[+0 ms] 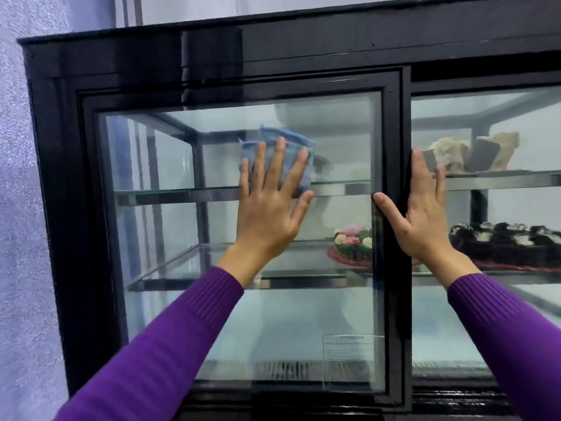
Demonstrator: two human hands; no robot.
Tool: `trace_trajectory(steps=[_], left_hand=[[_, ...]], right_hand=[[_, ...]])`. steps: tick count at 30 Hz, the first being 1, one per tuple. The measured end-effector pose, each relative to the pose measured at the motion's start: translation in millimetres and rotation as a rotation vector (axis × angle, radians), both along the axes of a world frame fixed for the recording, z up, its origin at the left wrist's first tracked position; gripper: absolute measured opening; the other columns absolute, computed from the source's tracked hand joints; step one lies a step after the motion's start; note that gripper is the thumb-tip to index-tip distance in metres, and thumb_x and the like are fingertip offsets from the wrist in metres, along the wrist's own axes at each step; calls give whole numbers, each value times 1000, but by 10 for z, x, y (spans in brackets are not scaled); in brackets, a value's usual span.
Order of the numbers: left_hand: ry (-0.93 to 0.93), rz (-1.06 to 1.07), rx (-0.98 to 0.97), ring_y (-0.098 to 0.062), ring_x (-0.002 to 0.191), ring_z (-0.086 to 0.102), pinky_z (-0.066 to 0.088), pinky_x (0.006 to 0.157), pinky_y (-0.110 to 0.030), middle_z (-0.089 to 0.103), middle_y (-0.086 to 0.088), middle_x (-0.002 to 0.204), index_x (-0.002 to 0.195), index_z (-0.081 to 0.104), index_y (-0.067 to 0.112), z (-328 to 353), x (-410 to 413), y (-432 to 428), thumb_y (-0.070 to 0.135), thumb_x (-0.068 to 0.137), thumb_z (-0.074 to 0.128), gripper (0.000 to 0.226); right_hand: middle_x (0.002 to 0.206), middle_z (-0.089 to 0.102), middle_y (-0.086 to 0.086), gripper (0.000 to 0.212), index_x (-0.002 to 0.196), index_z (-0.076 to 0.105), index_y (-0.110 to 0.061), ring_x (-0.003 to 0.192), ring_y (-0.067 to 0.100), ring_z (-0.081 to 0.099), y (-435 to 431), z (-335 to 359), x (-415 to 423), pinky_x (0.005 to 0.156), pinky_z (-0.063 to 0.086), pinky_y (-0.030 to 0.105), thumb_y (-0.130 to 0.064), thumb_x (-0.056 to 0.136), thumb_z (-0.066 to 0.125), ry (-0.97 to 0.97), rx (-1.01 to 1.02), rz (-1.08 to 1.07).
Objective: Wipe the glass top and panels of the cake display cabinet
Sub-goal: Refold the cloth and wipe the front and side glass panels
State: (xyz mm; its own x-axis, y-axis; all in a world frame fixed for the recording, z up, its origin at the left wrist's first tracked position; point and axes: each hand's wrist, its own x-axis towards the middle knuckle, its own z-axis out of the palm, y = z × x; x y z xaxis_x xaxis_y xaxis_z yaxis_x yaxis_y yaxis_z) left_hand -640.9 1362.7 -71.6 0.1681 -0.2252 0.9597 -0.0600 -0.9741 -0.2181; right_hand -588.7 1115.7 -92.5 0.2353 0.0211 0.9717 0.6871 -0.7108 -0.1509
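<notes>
Head view: two flat open hands, left hand [268, 205] on one blue cloth [277, 156], right hand [420, 208] bare on the cabinet frame [397, 132].

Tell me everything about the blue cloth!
The blue cloth is soft-looking, light blue fabric with a darker stitched edge, folded into layers. The left hand presses it flat against the left glass panel of the cabinet, fingers spread over it. Its top and right side stick out past the fingers.

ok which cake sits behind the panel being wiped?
The flower-topped cake on the red base, behind the left glass panel where the left hand presses the blue cloth. The dark chocolate cake and cream cake sit behind the right panel.
</notes>
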Motion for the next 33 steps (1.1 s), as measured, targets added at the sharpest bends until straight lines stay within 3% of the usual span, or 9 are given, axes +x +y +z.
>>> trace_trajectory(steps=[3,6,9,16,19,22,25,29,33], left_hand=[[32,28,98,-29,150,9,9,120,-53,16,-10,162,152,26,25,-382,-72,263,51,98,39,61],[-19,27,-171,-28,151,4,4,120,-52,10,-8,163,153,20,26,-104,-78,479,52,98,35,63],[-69,-4,-355,-29,150,1,2,119,-55,7,-6,164,154,14,28,428,-9,228,56,99,25,63],[20,30,-39,-27,151,1,2,120,-52,7,-5,164,154,18,29,-227,104,-523,53,99,34,61],[-8,27,-271,-26,151,0,2,121,-52,5,-5,164,154,13,29,-387,56,-333,54,98,29,62],[-82,16,-589,-27,151,-1,2,119,-55,5,-5,164,154,12,30,246,69,-384,53,99,24,60],[-61,-16,-436,-26,151,-3,0,120,-54,5,-3,164,154,14,30,641,122,-752,52,100,25,59],[94,-20,-71,-25,151,-3,-1,120,-54,4,-2,164,153,17,31,-244,138,-1048,48,101,28,57],[79,22,-321,-23,151,-4,1,120,-54,0,0,164,154,10,33,-885,-26,-451,56,99,18,59]], right_hand=[[159,3,-9,83,155,4,-14,140,-15,-20,2,8,-21,122,-9,42,-58,93,39,-10,-19,-4],[160,4,-7,82,155,5,-14,141,-13,-19,-15,1,5,120,-16,31,-54,94,43,-12,-7,8],[163,7,-3,84,155,4,-15,151,5,-3,-29,5,50,122,-8,44,-62,93,35,-25,-30,-12],[164,3,-4,85,155,1,-13,151,7,-4,-126,3,95,121,-9,48,-60,95,36,-22,-100,31],[165,0,-3,85,155,-5,-14,150,8,-9,-229,-7,101,120,-13,46,-61,96,34,3,-186,69],[165,-4,-4,86,155,-9,-15,150,8,-13,-260,-5,81,118,-20,40,-62,96,34,15,-216,80],[165,-7,-3,85,155,-9,-14,150,9,-15,-250,3,70,117,-23,39,-60,97,34,28,-210,87],[164,-9,-4,83,154,-11,-15,149,9,-16,-289,10,87,116,-24,39,-58,98,32,31,-235,126],[164,-12,-4,76,154,-14,-17,148,7,-20,-312,19,94,115,-25,40,-54,101,26,50,-262,170]])
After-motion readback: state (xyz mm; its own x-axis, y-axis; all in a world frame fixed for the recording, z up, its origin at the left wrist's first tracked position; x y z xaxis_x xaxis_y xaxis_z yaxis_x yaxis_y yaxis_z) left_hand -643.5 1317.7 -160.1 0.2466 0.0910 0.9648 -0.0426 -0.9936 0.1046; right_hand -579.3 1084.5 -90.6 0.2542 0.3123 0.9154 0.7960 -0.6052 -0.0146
